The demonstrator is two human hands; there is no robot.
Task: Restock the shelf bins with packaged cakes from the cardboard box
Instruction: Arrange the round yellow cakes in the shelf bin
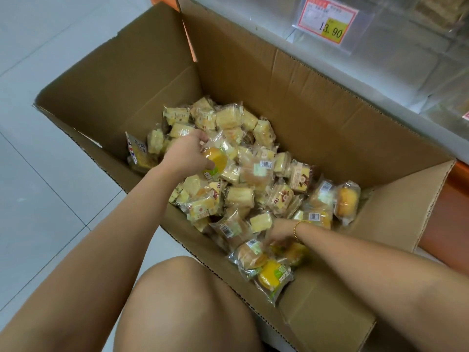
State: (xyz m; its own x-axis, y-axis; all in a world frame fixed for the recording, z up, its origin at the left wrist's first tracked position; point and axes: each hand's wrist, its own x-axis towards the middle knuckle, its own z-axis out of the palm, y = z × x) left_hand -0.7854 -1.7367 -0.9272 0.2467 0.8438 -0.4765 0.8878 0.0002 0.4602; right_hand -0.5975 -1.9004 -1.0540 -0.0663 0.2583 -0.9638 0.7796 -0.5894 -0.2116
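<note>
Yellow round cake (216, 158) is gripped in L hand (186, 153); R hand (280, 232) sits among packets (256, 171), hold unclear. Shelf bins (418, 47) lie up & right of both grips, R nearer.

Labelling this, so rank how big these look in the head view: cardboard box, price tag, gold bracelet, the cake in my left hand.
1. cardboard box
2. price tag
3. cake, partly covered by the left hand
4. gold bracelet

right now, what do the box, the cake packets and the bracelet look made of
Box: matte brown cardboard, creased, perforated flap edges. Cake packets: clear glossy plastic film, glare, cakes showing through. Bracelet: shiny gold-coloured beads, probably metal, too small to confirm.
</note>
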